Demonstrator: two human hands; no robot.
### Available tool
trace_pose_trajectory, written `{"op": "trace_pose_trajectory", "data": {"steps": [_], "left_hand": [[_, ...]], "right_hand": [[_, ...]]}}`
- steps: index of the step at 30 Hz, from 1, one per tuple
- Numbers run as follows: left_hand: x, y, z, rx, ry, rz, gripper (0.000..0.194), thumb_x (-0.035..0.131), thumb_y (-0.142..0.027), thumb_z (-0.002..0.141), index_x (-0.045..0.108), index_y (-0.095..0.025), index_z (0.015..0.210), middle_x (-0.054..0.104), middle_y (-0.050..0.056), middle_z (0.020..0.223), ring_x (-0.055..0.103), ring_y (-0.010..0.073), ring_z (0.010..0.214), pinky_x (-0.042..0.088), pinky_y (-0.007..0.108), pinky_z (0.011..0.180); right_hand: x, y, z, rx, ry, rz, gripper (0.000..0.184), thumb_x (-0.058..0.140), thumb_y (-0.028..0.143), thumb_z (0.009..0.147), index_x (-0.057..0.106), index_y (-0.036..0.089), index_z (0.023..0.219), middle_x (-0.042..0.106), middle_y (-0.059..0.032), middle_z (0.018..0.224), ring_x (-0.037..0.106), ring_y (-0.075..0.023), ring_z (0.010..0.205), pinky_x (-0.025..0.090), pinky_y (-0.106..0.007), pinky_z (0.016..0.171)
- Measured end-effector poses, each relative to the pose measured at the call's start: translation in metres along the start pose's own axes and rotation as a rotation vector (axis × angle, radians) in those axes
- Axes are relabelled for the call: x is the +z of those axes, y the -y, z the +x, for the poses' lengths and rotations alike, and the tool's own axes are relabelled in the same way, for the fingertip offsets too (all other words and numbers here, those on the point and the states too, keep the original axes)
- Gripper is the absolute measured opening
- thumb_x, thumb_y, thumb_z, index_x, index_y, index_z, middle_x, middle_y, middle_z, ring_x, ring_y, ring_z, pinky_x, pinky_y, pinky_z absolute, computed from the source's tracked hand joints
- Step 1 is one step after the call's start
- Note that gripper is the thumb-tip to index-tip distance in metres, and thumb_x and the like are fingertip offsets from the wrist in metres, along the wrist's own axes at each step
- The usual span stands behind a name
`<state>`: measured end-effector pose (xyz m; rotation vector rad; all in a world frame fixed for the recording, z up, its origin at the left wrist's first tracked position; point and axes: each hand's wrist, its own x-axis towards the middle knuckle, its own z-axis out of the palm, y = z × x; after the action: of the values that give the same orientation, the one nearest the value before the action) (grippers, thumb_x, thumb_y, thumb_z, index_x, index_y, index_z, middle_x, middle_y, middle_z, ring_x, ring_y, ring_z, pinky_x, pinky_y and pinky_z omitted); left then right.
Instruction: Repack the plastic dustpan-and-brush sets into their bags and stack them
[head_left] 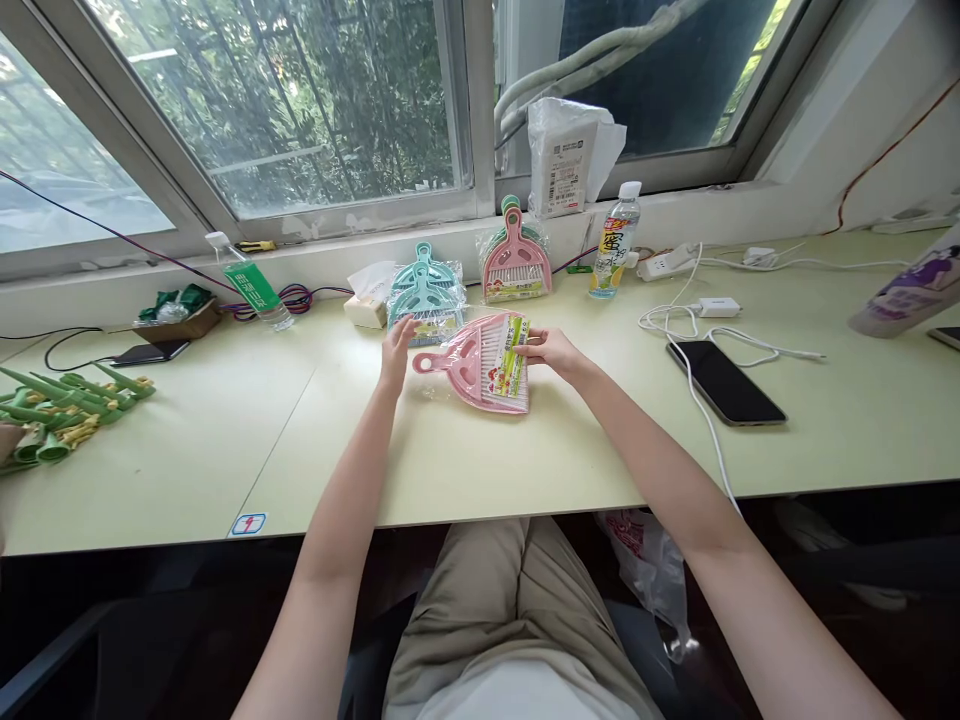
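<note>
Head view: by the right fingers (537,346), a pink dustpan set (465,366) is clamped at its bristle end; whether the left fingers (406,327), near its handle, are closed cannot be told. Already nested and film-wrapped, it is not yet grouped with the turquoise sets (424,288) just beyond the left fingers on the counter (465,480).

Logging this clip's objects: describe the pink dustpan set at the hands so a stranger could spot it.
On the pale table below the window, look between the left hand and the right hand. The pink dustpan set is there, its looped handle toward the left hand. That sideways handle sets it apart from the other pink set, whose own points up.
</note>
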<state>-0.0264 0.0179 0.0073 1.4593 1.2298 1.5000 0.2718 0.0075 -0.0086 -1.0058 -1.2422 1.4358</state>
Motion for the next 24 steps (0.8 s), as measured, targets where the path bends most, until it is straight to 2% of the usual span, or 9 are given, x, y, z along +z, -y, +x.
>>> {"op": "trace_pose_trajectory", "data": {"steps": [2,3,5,9,12,14,18,21,24], "left_hand": [[-0.005,-0.007,-0.004,-0.100,0.272,0.045,0.063,0.061,-0.068,0.079,0.071,-0.017,0.114,0.070,0.014,0.120,0.063,0.0306,0.114,0.052,0.041,0.093],[-0.005,-0.009,-0.006,-0.147,0.339,0.060,0.060,0.066,-0.067,0.075,0.073,-0.017,0.109,0.072,0.014,0.116,0.064,0.0314,0.112,0.054,0.040,0.086],[-0.004,-0.009,-0.009,-0.196,0.337,0.072,0.053,0.074,-0.061,0.069,0.076,-0.017,0.100,0.073,0.014,0.109,0.065,0.0314,0.108,0.056,0.036,0.077],[-0.008,0.000,-0.003,-0.174,0.185,0.013,0.035,0.077,-0.047,0.070,0.074,-0.014,0.083,0.075,0.013,0.097,0.069,0.0235,0.092,0.055,0.034,0.081],[-0.025,0.008,0.009,-0.202,-0.095,0.047,0.018,0.065,-0.031,0.081,0.068,-0.013,0.081,0.075,0.011,0.091,0.070,0.0193,0.088,0.053,0.033,0.087],[-0.043,0.011,0.016,-0.247,-0.326,0.221,0.014,0.055,-0.021,0.085,0.067,-0.014,0.087,0.074,0.010,0.094,0.070,0.0196,0.092,0.052,0.035,0.090],[-0.078,0.008,0.019,-0.262,-0.569,0.662,0.027,0.051,-0.011,0.084,0.070,-0.021,0.099,0.071,0.007,0.118,0.064,0.0238,0.112,0.041,0.042,0.104],[-0.096,0.007,0.016,-0.326,-0.615,0.728,0.033,0.047,-0.008,0.083,0.071,-0.023,0.100,0.069,0.008,0.123,0.060,0.0279,0.120,0.035,0.048,0.107],[-0.104,0.011,0.014,-0.432,-0.533,0.782,0.035,0.048,-0.005,0.080,0.071,-0.022,0.099,0.070,0.009,0.121,0.058,0.0294,0.124,0.031,0.050,0.110]], "right_hand": [[0.003,0.000,-0.002,0.044,0.047,-0.030,0.047,0.094,0.024,0.054,0.076,0.015,0.096,0.078,-0.0092,0.091,0.074,-0.0234,0.084,0.063,-0.041,0.085],[0.004,-0.001,-0.002,0.059,0.068,-0.041,0.047,0.094,0.024,0.054,0.076,0.015,0.097,0.078,-0.0093,0.093,0.074,-0.0232,0.083,0.063,-0.041,0.084],[0.006,-0.001,-0.003,0.065,0.090,-0.048,0.046,0.093,0.024,0.055,0.076,0.015,0.097,0.078,-0.0094,0.094,0.074,-0.0232,0.083,0.064,-0.039,0.082],[-0.002,0.002,-0.003,0.013,0.044,-0.023,0.042,0.094,0.024,0.056,0.077,0.015,0.093,0.078,-0.0096,0.088,0.075,-0.0240,0.079,0.064,-0.041,0.080],[-0.014,0.006,0.000,-0.029,-0.043,0.018,0.041,0.095,0.021,0.053,0.076,0.014,0.089,0.078,-0.0093,0.084,0.075,-0.0241,0.077,0.064,-0.044,0.081],[-0.021,0.006,0.003,-0.054,-0.131,0.060,0.040,0.095,0.018,0.053,0.075,0.014,0.087,0.078,-0.0079,0.081,0.074,-0.0230,0.074,0.064,-0.044,0.082],[-0.028,0.003,0.007,-0.083,-0.293,0.164,0.032,0.092,0.012,0.058,0.072,0.015,0.084,0.077,-0.0053,0.079,0.074,-0.0213,0.075,0.063,-0.045,0.087],[-0.028,0.002,0.008,-0.092,-0.343,0.231,0.026,0.087,0.008,0.065,0.070,0.015,0.083,0.077,-0.0051,0.081,0.075,-0.0213,0.079,0.062,-0.044,0.091],[-0.027,0.002,0.008,-0.102,-0.344,0.262,0.024,0.084,0.006,0.068,0.070,0.015,0.086,0.078,-0.0053,0.083,0.075,-0.0217,0.082,0.061,-0.044,0.093]]}}
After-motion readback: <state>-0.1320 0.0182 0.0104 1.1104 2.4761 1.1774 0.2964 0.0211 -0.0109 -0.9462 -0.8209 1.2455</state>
